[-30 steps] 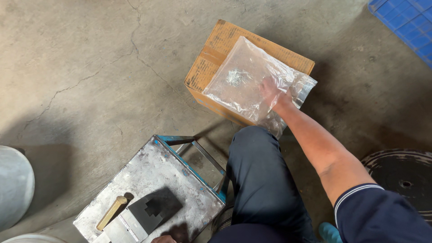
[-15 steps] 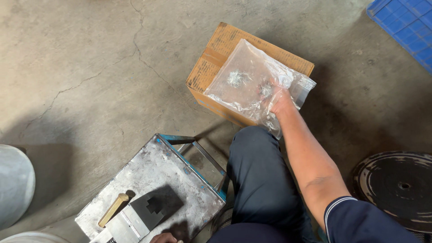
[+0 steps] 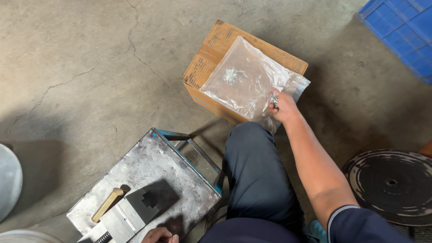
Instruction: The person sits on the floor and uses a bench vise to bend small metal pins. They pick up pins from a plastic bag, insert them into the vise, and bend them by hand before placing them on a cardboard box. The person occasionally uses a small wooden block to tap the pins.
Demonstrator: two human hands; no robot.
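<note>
On cracked concrete, the right hand (image 3: 284, 108) pinches small metal parts (image 3: 274, 101) inside a crinkly clear bag (image 3: 245, 81) on a cardboard box (image 3: 211, 58); the left hand's (image 3: 159, 235) grip can't be told.

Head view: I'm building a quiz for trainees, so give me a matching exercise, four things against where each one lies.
Things:
1. clear plastic bag
2. brass bar
3. blue crate
4. dark round disc

Places:
A. top right corner of the view
B. on the cardboard box, under the right hand
C. on the floor at the right, beside the person's arm
D. on the grey metal plate, lower left

Pairs: 1-B, 2-D, 3-A, 4-C
</note>
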